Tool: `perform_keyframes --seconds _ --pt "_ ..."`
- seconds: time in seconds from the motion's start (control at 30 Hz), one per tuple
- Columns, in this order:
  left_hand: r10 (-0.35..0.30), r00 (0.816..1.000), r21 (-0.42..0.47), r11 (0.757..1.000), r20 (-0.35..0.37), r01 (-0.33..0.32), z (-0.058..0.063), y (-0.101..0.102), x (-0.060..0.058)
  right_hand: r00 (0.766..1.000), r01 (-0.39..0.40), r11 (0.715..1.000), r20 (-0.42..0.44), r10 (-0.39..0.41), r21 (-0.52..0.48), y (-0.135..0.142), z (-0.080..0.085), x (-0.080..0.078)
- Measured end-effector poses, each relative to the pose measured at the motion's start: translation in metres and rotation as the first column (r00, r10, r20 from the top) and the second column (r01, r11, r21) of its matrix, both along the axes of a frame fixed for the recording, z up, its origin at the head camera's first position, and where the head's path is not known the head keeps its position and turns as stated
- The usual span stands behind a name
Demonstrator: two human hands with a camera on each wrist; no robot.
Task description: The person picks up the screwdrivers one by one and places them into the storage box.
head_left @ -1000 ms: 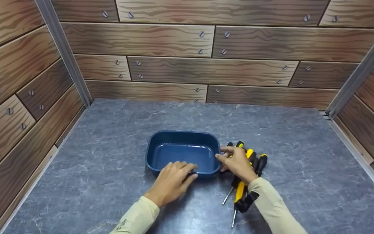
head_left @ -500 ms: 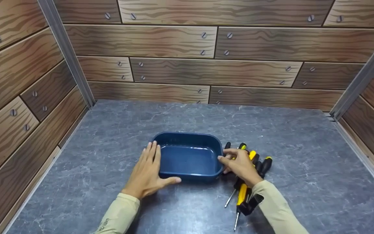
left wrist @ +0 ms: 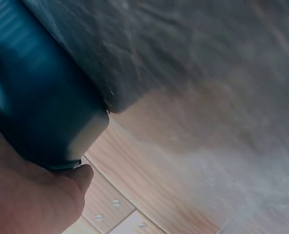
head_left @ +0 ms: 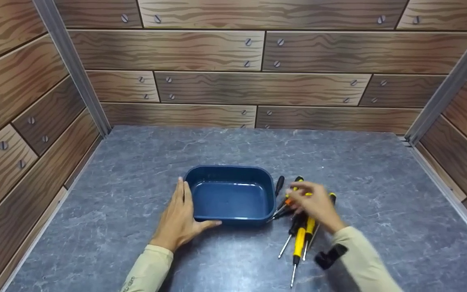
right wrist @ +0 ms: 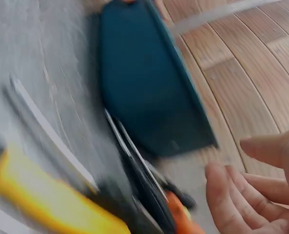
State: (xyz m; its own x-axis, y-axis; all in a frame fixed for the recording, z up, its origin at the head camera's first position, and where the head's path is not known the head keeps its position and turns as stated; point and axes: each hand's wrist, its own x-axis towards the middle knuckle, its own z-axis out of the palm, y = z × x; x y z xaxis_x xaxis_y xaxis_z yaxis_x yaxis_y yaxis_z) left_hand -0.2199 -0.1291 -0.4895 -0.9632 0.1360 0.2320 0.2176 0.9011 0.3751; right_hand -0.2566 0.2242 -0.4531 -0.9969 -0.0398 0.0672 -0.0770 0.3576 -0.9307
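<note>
Grey marbled tabletop (head_left: 144, 158). Left hand (head_left: 176, 221), fingers straight, thumb spread, against blue bin (head_left: 233, 174), probably bracing it; bin sits between hands. Right hand (head_left: 318, 205), thumb and fingers apart, nothing held, over screwdrivers (head_left: 299, 240), contact unclear.

Lettering (head_left: 128, 284), one item: a short line of small, dark characters, printed on the left sleeve (head_left: 152, 263), which is seen over the table (head_left: 91, 211), inward from its left edge. The characters are blurred; no word, brand or number can be read with certainty.
</note>
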Motion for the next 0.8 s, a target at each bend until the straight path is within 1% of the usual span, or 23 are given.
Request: perform_keyframes --seconds 0.1,0.17,0.23,0.27,0.3,0.33,0.37,0.43,0.5,0.53,0.6,0.73,0.8 --pt "0.026 0.999 0.019 0.999 0.034 -0.027 0.003 -0.002 0.001 0.993 0.099 0.993 -0.078 -0.094 0.071 0.027 0.007 -0.001" --pt "0.038 0.998 0.023 0.999 0.044 -0.039 0.004 -0.004 0.002 0.983 0.165 0.974 -0.108 -0.149 0.157 0.044 0.007 -0.002" --pt "0.042 0.998 0.023 0.999 0.045 -0.043 0.005 -0.006 0.003 0.977 0.209 0.944 -0.1 -0.189 0.257 0.059 0.003 -0.003" --pt "0.043 0.998 0.02 0.999 0.049 -0.044 0.006 -0.007 0.003 0.977 0.215 0.933 -0.075 -0.202 0.288 0.065 0.0 -0.003" --pt "0.042 0.998 0.02 0.999 0.049 -0.043 0.006 -0.008 0.003 0.977 0.211 0.932 -0.035 -0.21 0.295 0.07 -0.003 -0.003" --pt "0.04 0.998 0.021 0.999 0.047 -0.041 0.006 -0.008 0.004 0.977 0.2 0.939 0.013 -0.212 0.28 0.074 -0.006 -0.003" --pt "0.037 0.998 0.025 0.999 0.044 -0.038 0.006 -0.008 0.004 0.975 0.188 0.951 0.073 -0.212 0.245 0.077 -0.01 -0.003" --pt "0.034 0.998 0.024 0.999 0.049 -0.035 0.006 -0.008 0.004 0.96 0.183 0.973 0.187 -0.207 0.14 0.081 -0.016 -0.004" --pt "0.034 0.998 0.024 0.999 0.051 -0.036 0.006 -0.006 0.003 0.942 0.203 0.979 0.267 -0.205 0.034 0.082 -0.02 -0.004" --pt "0.034 0.998 0.025 0.999 0.048 -0.036 0.006 -0.005 0.004 0.933 0.216 0.976 0.293 -0.207 0.004 0.082 -0.022 -0.004" --pt "0.034 0.998 0.022 0.999 0.051 -0.035 0.005 -0.003 0.004 0.922 0.238 0.971 0.316 -0.225 -0.003 0.083 -0.023 -0.003" --pt "0.022 0.998 0.022 0.999 0.054 -0.023 0.004 0.004 0.004 0.907 0.262 0.964 0.328 -0.264 0.05 0.084 -0.022 -0.001" --pt "0.017 0.998 0.023 1.0 0.053 -0.018 0.004 0.006 0.003 0.905 0.267 0.961 0.326 -0.275 0.07 0.086 -0.021 0.0"
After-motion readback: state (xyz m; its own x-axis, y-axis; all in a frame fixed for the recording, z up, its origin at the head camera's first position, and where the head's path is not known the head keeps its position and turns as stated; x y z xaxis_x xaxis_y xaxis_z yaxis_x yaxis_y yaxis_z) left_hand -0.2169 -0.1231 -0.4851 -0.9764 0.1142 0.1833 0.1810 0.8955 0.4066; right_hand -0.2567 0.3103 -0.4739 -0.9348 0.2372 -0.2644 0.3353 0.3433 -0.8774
